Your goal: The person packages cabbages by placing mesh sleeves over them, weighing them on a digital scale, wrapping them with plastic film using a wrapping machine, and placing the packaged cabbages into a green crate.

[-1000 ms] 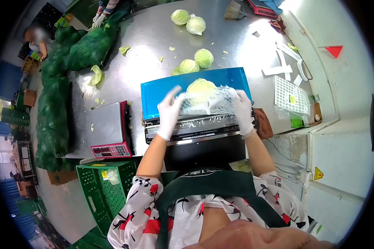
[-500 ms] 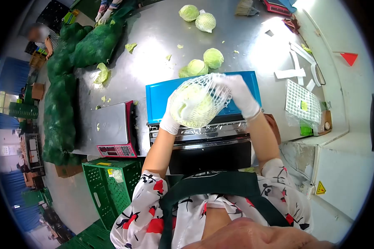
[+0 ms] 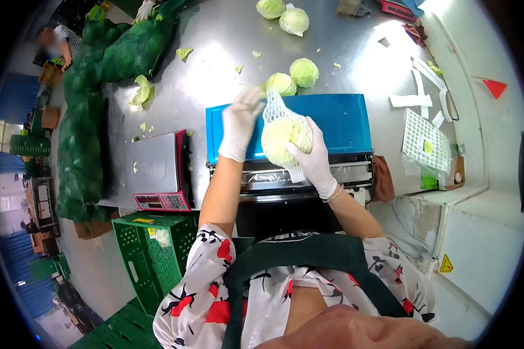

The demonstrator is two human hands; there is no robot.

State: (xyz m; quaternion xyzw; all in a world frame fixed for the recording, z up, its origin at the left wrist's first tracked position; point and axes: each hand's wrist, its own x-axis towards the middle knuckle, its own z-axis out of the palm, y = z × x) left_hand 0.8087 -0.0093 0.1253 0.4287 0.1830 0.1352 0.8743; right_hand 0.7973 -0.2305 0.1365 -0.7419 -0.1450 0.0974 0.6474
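A round pale green cabbage (image 3: pixel 285 141) in white foam netting is held above the blue-topped wrapping machine (image 3: pixel 337 122). My right hand (image 3: pixel 314 154), in a white glove, grips it from the right, fingers around its side. The netting stretches up from the cabbage into a narrow end at the upper left. My left hand (image 3: pixel 240 119), also gloved, is raised just left of that end; its fingers are apart and slightly blurred. Behind the machine lie two bare cabbages (image 3: pixel 304 72).
A scale (image 3: pixel 154 166) stands left of the machine, above a green crate (image 3: pixel 151 256). Green net sacks (image 3: pixel 81 151) line the left edge. Farther back are two more cabbages (image 3: pixel 294 21), one netted. White strips and a white grid tray (image 3: pixel 426 142) lie right. Another person's gloved hand (image 3: pixel 145 10) touches a sack.
The netting has gone from stretched between both hands to around the cabbage. My right hand has moved down onto the cabbage's side; my left hand has let go and moved up and left.
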